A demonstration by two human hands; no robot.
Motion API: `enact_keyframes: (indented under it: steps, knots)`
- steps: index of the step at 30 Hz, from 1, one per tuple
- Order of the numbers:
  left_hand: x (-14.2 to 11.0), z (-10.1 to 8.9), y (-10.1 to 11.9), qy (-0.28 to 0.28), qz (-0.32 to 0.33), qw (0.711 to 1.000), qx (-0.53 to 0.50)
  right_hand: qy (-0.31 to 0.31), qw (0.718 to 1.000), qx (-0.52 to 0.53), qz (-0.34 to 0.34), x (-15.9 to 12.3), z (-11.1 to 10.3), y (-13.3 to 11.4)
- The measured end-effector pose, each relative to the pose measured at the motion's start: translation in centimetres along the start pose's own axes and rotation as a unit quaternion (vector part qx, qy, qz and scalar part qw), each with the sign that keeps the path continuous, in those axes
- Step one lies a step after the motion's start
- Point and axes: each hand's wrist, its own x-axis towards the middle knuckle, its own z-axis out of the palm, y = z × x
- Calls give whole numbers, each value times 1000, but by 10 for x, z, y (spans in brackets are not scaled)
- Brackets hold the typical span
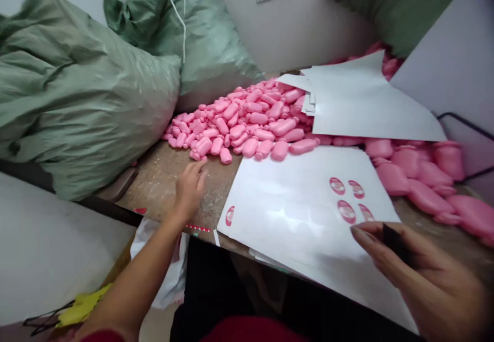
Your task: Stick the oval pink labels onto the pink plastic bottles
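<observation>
My left hand is over the bare tabletop at the near edge of a heap of small pink plastic bottles. Its fingers are loosely bent, with the tips close to one pink bottle; nothing shows in its grasp. On the right, my right hand hovers over a white sticker sheet, thumb and fingers closing around a small dark piece whose kind is unclear. Beside the fingertips, several oval red-and-white stickers remain on the sheet. Another oval sticker lies at its left edge.
Big green sacks lean on the left and back of the table. More white sheets lie over the bottles. Larger-looking pink bottles crowd the right side. A dark flat object lies near the left edge; a white bag hangs below.
</observation>
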Motion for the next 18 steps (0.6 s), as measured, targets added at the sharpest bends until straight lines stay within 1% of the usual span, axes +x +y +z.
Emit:
enact_keyframes:
  steps: [1, 2, 3, 5, 7, 9, 11, 14, 16, 18]
  knots:
    - [23, 12, 13, -34, 17, 999, 9, -10, 1000, 4, 8, -2, -3, -2]
    - [43, 24, 26, -66, 28, 997, 19, -8, 1000, 10, 8, -3, -7, -3]
    - [58, 34, 37, -93, 30, 995, 29, -6, 1000, 12, 3, -4, -12, -3]
    - [78, 49, 55, -131, 29, 990, 49, 17, 1000, 4, -10, -6, -22, 1]
    - [86, 55, 64, -154, 27, 985, 66, 25, 999, -21, -12, -7, -33, 10]
    - [88, 53, 64, -165, 22, 982, 85, 9, 998, -53, -14, -7, -41, 20]
    - [87, 47, 59, -174, 13, 979, 101, -19, 996, -81, -26, -6, -45, 27]
    - [80, 34, 51, -175, -11, 978, 112, -54, 989, -115, -80, -1, -44, 29]
    - [68, 27, 51, -155, -33, 981, 108, -69, 980, -140, -123, 4, -41, 29]
    - [48, 23, 59, -140, -32, 988, 61, -82, 970, -174, -147, 10, -38, 31]
